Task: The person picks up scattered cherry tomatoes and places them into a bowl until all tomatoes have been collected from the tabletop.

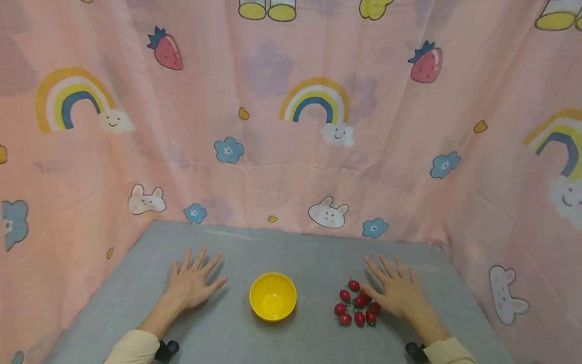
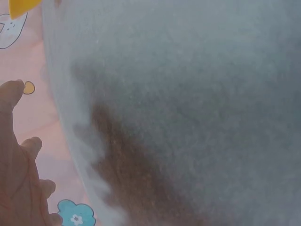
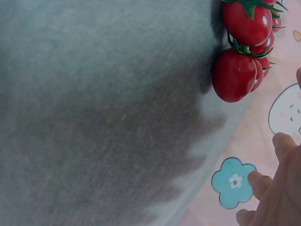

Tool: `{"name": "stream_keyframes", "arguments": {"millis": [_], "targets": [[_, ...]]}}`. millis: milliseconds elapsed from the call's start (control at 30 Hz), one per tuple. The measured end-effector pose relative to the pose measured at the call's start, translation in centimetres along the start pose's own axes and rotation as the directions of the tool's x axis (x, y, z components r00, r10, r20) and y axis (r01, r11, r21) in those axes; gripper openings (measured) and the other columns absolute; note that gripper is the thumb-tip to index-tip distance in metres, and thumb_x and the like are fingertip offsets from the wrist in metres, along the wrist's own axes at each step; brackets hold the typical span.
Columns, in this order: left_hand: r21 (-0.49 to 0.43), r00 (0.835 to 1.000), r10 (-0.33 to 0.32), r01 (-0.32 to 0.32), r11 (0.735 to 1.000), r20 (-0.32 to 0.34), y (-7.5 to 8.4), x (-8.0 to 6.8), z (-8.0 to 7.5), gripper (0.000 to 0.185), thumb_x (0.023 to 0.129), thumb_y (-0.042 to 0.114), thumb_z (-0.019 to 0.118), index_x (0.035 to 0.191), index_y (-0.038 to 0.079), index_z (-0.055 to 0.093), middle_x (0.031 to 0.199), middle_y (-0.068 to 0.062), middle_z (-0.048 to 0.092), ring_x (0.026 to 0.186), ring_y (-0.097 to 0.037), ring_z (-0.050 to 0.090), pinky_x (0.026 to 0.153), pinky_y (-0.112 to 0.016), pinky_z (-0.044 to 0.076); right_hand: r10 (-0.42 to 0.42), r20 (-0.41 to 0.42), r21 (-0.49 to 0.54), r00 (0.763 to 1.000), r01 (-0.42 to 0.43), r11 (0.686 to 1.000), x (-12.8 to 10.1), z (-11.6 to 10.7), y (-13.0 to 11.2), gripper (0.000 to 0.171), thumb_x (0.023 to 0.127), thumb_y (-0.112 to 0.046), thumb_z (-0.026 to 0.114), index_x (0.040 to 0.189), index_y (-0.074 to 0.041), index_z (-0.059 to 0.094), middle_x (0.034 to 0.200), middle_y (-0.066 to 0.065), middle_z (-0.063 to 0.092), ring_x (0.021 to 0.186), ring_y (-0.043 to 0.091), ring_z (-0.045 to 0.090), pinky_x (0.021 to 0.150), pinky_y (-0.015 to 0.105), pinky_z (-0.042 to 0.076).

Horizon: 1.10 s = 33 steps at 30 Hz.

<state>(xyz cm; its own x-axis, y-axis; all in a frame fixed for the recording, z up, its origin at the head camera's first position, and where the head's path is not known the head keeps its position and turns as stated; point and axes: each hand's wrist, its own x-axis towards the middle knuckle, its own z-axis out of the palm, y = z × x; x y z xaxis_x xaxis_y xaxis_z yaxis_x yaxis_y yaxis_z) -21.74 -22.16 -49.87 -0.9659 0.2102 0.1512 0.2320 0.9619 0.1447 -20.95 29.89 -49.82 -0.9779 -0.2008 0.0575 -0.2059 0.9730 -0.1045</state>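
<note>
Resting flat on the grey felt-covered desk (image 1: 295, 247), both hands lie palm down with fingers spread and hold nothing. A round yellow plastic bowl (image 1: 273, 296) stands upright between them. Well to the bowl's left lies the left hand (image 1: 193, 281). To the bowl's right, the right hand (image 1: 400, 292) touches a cluster of small red cherry tomatoes with green stems (image 1: 357, 306) with its thumb.

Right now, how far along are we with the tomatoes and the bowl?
Nothing looks done: the yellow bowl is empty. Both hands lie flat on the table, the right hand beside the cherry tomatoes, the left hand holding nothing. All tomatoes remain outside the bowl.
</note>
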Motion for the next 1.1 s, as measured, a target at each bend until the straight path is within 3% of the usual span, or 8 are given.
{"name": "stream_keyframes", "arguments": {"millis": [300,467,600,700,833,933,1100], "targets": [[-0.023,1.0,-0.005,0.005,1.0,0.001,-0.3,0.2,-0.7,0.075,0.096,0.068,0.051,0.155,0.021,0.046,0.159,-0.023,0.032,0.144,-0.056,0.016,0.105,-0.079,0.012,-0.038,-0.049,0.051,0.998,0.04,0.998,0.4,-0.3,0.3,0.078,0.096,-0.066,0.051,0.156,-0.017,0.041,0.156,0.025,0.035,0.141,0.061,0.018,0.105,0.08,0.008],[-0.046,0.999,0.033,-0.034,0.998,-0.013,-0.6,-0.2,-0.9,0.074,0.097,0.066,0.052,0.153,0.019,0.049,0.156,-0.024,0.038,0.141,-0.057,0.025,0.104,-0.079,0.018,-0.079,-0.066,0.084,0.995,0.085,0.993,0.1,-0.8,0.5,0.076,0.097,-0.062,0.056,0.156,-0.016,0.042,0.153,0.027,0.039,0.138,0.06,0.026,0.104,0.079,0.019],[-0.19,0.997,0.08,-0.083,0.978,-0.024,-0.8,-0.7,-1.0,0.066,0.097,0.055,0.062,0.148,0.013,0.053,0.148,-0.021,0.049,0.134,-0.05,0.042,0.102,-0.073,0.032,-0.133,-0.086,0.175,0.987,0.146,0.974,-0.1,-1.1,0.8,0.069,0.099,-0.052,0.061,0.153,-0.012,0.045,0.147,0.026,0.048,0.132,0.052,0.042,0.102,0.071,0.033],[-0.4,0.995,0.096,-0.085,0.913,0.007,-0.7,-0.8,-1.1,0.058,0.097,0.045,0.067,0.145,0.012,0.056,0.144,-0.014,0.054,0.13,-0.042,0.05,0.102,-0.065,0.04,-0.142,-0.088,0.291,0.986,0.162,0.943,-0.2,-1.2,1.3,0.063,0.1,-0.043,0.065,0.15,-0.009,0.048,0.144,0.02,0.053,0.128,0.045,0.05,0.101,0.066,0.04],[-0.649,0.989,0.137,-0.069,0.758,0.053,-0.3,-0.8,-1.2,0.052,0.098,0.033,0.071,0.143,0.01,0.056,0.141,-0.014,0.057,0.125,-0.041,0.055,0.101,-0.059,0.045,-0.109,-0.035,0.43,0.993,0.114,0.896,-0.1,-1.6,2.0,0.057,0.1,-0.039,0.067,0.144,-0.006,0.054,0.138,0.016,0.058,0.118,0.038,0.059,0.094,0.059,0.049],[-0.756,0.982,0.178,-0.07,0.651,0.062,0.3,-0.7,-1.2,0.052,0.097,0.025,0.072,0.143,0.007,0.055,0.14,-0.017,0.057,0.124,-0.043,0.056,0.099,-0.058,0.046,-0.103,-0.006,0.51,0.995,0.091,0.855,-0.1,-1.8,2.5,0.049,0.099,-0.034,0.069,0.137,-0.005,0.06,0.13,0.014,0.064,0.107,0.03,0.064,0.086,0.049,0.055],[-0.844,0.959,0.267,-0.063,0.532,0.097,2.0,-0.4,-1.0,0.055,0.096,0.016,0.073,0.144,0.002,0.051,0.144,-0.02,0.053,0.127,-0.044,0.052,0.102,-0.056,0.045,-0.184,-0.052,0.568,0.981,0.181,0.803,-0.7,-1.8,3.7,0.035,0.096,-0.023,0.074,0.123,-0.001,0.068,0.116,0.013,0.069,0.09,0.019,0.066,0.074,0.034,0.057]]}}
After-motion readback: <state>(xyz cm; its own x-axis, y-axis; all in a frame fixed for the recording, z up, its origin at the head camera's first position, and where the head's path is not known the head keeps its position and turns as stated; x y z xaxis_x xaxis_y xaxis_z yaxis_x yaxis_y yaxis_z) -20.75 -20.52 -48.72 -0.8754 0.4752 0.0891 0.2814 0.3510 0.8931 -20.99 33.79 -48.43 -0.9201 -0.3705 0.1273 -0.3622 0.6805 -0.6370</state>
